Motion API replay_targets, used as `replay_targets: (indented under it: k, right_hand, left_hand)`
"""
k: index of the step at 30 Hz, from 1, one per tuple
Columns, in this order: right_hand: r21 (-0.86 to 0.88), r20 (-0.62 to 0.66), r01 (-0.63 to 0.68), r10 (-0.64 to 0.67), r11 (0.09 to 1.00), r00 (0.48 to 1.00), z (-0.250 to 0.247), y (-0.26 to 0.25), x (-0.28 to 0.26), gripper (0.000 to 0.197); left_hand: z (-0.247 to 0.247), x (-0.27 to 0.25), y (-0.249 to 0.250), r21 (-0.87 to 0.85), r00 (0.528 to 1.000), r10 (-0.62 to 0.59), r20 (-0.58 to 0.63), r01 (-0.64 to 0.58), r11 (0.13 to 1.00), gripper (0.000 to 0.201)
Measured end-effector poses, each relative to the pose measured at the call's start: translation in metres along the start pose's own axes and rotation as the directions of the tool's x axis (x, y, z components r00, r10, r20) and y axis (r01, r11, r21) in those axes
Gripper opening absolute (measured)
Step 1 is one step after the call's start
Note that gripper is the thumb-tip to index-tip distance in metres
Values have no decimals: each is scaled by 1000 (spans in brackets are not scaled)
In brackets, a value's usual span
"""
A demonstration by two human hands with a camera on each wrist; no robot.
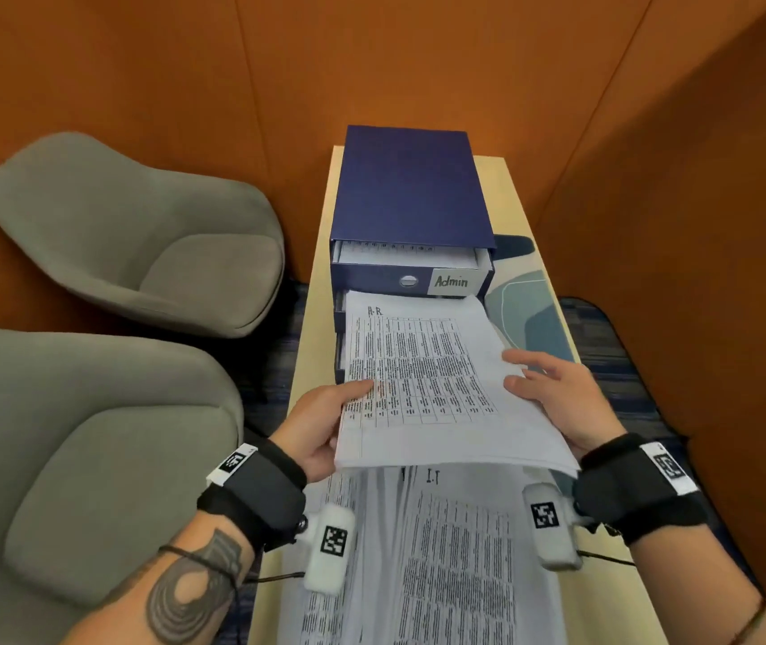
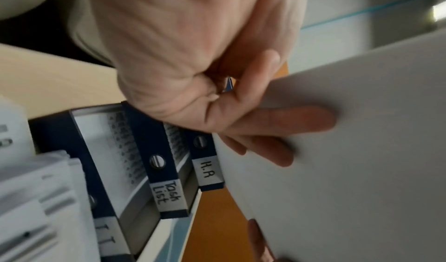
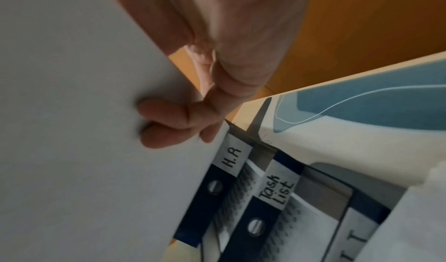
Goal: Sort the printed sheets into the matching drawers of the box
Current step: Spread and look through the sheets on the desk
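A blue drawer box (image 1: 411, 193) is shown on a pale tabletop (image 1: 313, 328), its drawers partly pulled out and holding printed pages. Four handwritten labels are read on the drawer fronts: "Admin" (image 1: 452, 281) on the top drawer, then "H.R" (image 2: 208, 169), "Task List" (image 2: 167, 194) and "I.T" (image 2: 106, 234) in descending order. A sheaf of printed sheets (image 1: 437, 384), headed "H.R" and filled with a table, is held level in front of the drawers, its far edge lying just below the "Admin" front. The left hand (image 1: 320, 423) is closed on the sheaf's left edge, thumb on top and fingers (image 2: 284, 120) pressed against the underside. The right hand (image 1: 558, 398) is closed on the right edge in the same manner, thumb above and fingers (image 3: 164, 111) curled beneath. A loose stack of further sheets (image 1: 441, 560), the uppermost headed "I.T", is spread on the tabletop under the held sheaf. Two grey armchairs (image 1: 139, 235) are seen to the left, against orange walls (image 1: 139, 62).
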State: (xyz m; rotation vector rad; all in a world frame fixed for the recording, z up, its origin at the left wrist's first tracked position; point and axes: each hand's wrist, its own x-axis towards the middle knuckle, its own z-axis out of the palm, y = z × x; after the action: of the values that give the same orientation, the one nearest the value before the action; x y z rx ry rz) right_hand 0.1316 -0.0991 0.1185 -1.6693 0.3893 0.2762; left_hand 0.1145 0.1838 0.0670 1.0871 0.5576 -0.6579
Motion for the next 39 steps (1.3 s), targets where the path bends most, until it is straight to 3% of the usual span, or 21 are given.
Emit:
replay_targets:
  k: [3, 7, 10, 14, 17, 20, 25, 30, 37, 39]
  right_hand:
    - [48, -25, -4, 5, 999, 1000, -4, -9, 2, 30]
    - [87, -59, 1, 4, 996, 998, 3, -25, 10, 26]
    - [202, -15, -7, 11, 979, 1000, 11, -37, 18, 21]
    - [257, 74, -33, 14, 966, 997, 13, -51, 18, 23]
    - [239, 65, -46, 32, 970, 997, 14, -45, 17, 35]
    - [166, -30, -31, 37, 986, 999, 28, -37, 25, 37]
    - [123, -152, -20, 38, 992, 988, 41, -39, 45, 37]
    - [-33, -215, 25, -31, 999, 976, 15, -34, 29, 33]
    - [199, -143, -67, 97, 978, 985, 33, -19, 45, 39]
    - [213, -166, -56, 93, 976, 982, 43, -19, 58, 35]
  left_hand:
    - [5, -4, 9, -107, 998, -24, 55, 30, 994, 36]
    - [15, -12, 28, -189, 998, 37, 60, -25, 982, 35]
    - [14, -12, 37, -228, 998, 57, 23, -50, 972, 32]
    - [18, -12, 52, -201, 995, 99, -6, -98, 975, 21]
    - [16, 5, 70, -213, 990, 113, -81, -128, 969, 31]
    - [17, 12, 78, -213, 990, 110, -92, -127, 969, 45]
    - [19, 23, 63, -55, 990, 89, -109, -95, 994, 27]
    - [22, 38, 61, -70, 980, 127, -150, -139, 988, 15]
    - [33, 60, 76, -38, 917, 239, -319, -265, 964, 13]
    - [30, 60, 78, -55, 942, 191, -276, -214, 975, 27]
